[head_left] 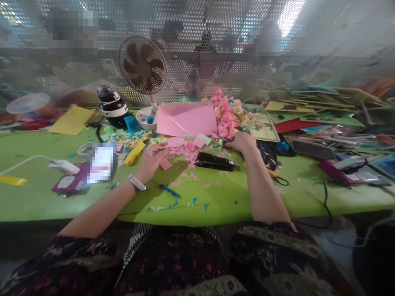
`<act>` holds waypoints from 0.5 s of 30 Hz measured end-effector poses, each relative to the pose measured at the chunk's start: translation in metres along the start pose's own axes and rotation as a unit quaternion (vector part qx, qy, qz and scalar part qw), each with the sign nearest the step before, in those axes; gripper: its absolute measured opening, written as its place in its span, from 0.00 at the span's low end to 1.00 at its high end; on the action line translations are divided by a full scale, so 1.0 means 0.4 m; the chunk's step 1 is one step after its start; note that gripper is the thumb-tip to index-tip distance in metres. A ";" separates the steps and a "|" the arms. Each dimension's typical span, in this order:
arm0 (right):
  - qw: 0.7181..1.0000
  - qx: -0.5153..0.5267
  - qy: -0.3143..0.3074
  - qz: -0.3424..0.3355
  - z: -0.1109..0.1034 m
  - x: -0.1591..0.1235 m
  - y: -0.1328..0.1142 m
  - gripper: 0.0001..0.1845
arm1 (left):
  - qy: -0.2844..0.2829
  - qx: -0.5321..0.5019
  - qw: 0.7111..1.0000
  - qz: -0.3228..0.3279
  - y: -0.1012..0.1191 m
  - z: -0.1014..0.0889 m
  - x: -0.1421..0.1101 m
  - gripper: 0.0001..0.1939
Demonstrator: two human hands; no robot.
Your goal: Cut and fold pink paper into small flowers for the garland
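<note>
My left hand (pixel 153 159), with a white watch band (pixel 137 183) on its wrist, has its fingertips together at the edge of a small pink paper square (pixel 175 142). Across the green table, my right hand (pixel 242 143) is closed, and thin dark scissors blades (pixel 219 135) point left from its fingers; the handles are hidden. Between both hands lie pink paper scraps (pixel 189 157) and a black stapler (pixel 215 161). Behind them rest a large pink sheet (pixel 187 118) and a heap of pink paper flowers (pixel 226 117). A yellow-handled cutter (pixel 135 153) sits beside my left hand.
A small fan (pixel 142 65) and a black bottle (pixel 114 107) stand at the back left. A lit phone (pixel 101 163) lies left, near a purple box (pixel 69 181). Paper sheets (pixel 321 105) pile up at right, with a cable (pixel 326 201) below. A blue patterned strip (pixel 169 190) lies in front.
</note>
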State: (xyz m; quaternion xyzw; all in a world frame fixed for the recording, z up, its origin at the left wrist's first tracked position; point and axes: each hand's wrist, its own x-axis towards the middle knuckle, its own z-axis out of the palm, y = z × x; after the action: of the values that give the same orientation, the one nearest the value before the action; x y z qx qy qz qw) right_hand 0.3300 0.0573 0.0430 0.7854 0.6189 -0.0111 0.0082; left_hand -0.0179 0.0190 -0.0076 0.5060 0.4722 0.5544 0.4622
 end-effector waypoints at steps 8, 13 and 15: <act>0.993 0.067 0.083 -0.059 -0.010 -0.027 -0.050 0.15 | -0.022 0.014 1.000 -0.008 0.024 0.006 0.006 0.22; 0.953 0.196 -0.020 -0.229 -0.013 -0.049 -0.150 0.11 | -0.039 -0.007 0.998 -0.044 0.039 0.036 0.012 0.24; 0.948 0.187 -0.051 -0.252 -0.017 -0.043 -0.183 0.10 | -0.040 -0.023 0.997 -0.067 0.037 0.048 0.014 0.25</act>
State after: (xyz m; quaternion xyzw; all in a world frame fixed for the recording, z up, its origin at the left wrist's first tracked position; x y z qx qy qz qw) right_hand 0.2547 0.0580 0.0502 0.5893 0.7824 -0.1685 -0.1108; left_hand 0.0006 0.0236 0.0084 0.4838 0.4732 0.5127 0.5283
